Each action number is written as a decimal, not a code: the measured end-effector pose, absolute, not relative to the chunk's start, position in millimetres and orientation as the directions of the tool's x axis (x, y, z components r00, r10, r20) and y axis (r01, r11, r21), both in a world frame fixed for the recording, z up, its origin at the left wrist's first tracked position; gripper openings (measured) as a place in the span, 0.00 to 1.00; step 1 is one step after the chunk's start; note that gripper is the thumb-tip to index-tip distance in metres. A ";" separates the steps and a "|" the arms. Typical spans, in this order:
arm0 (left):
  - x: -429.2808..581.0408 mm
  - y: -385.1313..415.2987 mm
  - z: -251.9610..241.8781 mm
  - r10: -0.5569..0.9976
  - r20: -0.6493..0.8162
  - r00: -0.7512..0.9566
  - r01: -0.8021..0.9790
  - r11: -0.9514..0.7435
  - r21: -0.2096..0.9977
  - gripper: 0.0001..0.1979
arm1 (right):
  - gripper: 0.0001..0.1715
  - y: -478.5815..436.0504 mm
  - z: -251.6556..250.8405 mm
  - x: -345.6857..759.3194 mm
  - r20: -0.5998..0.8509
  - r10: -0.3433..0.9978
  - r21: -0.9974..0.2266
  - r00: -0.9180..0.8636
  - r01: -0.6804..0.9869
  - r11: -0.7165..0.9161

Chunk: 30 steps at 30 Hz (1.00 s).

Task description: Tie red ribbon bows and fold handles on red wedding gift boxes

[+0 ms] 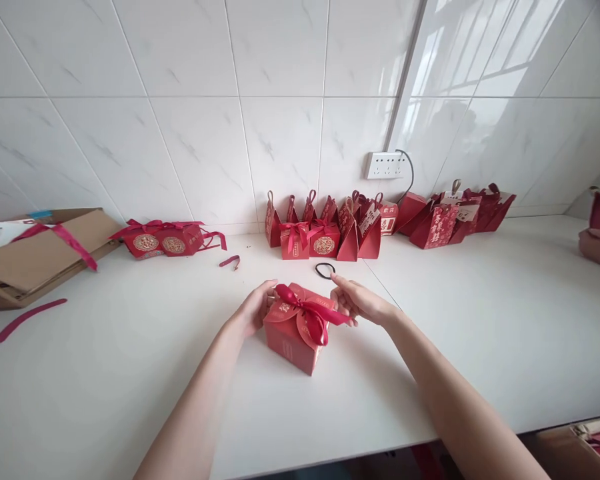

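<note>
A red paper gift box (289, 340) stands on the white tabletop between my hands, turned with one corner towards me. Its rounded top flaps are folded over, and a shiny crimson ribbon (316, 327) is tied in a bow across them. My left hand (255, 308) grips the box's left side, with its fingertips partly hidden behind it. On the right side, my right hand (357, 301) has its fingers curled against the box, thumb stretched away; the ribbon's loose end lies by those fingertips. A black elastic loop (325, 271) lies just beyond the box.
Along the tiled wall stand several red gift boxes (325, 240), with more (437, 227) to the right. Two bowed boxes (163, 240) sit left, near a cardboard box (40, 260). Ribbon strips (30, 320) lie about. A power strip (387, 165) is on the wall.
</note>
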State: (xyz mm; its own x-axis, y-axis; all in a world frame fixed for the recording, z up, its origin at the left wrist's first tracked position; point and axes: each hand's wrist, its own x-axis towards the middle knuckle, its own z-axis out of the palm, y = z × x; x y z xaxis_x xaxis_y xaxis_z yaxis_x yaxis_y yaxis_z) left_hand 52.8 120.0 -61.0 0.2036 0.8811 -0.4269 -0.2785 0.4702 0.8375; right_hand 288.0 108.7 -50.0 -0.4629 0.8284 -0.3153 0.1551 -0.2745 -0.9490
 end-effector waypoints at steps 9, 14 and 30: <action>34.9 105.9 -41.0 0.800 -0.248 0.546 0.054 0.262 0.963 0.21 | 0.25 96.9 -40.9 306.4 -0.221 0.549 -0.963 -0.806 0.091 -0.255; 36.0 108.3 -44.3 0.754 -0.235 0.614 0.026 0.278 0.960 0.23 | 0.19 104.5 -57.4 293.9 -0.081 0.637 -0.954 -0.767 -0.125 -0.272; 45.8 104.8 -47.3 0.778 -0.135 0.614 -0.077 0.229 0.970 0.25 | 0.16 111.2 -70.9 285.4 0.118 0.732 -0.841 -0.671 -0.460 -0.286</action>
State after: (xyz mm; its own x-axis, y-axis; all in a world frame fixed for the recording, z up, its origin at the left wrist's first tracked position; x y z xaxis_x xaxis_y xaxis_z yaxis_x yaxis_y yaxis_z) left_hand 45.8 104.8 -47.3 0.6138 0.7778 -0.1352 -0.0768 0.2292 0.9704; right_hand 285.4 111.2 -70.9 -0.6708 0.7322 0.1178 -0.4598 -0.2860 -0.8407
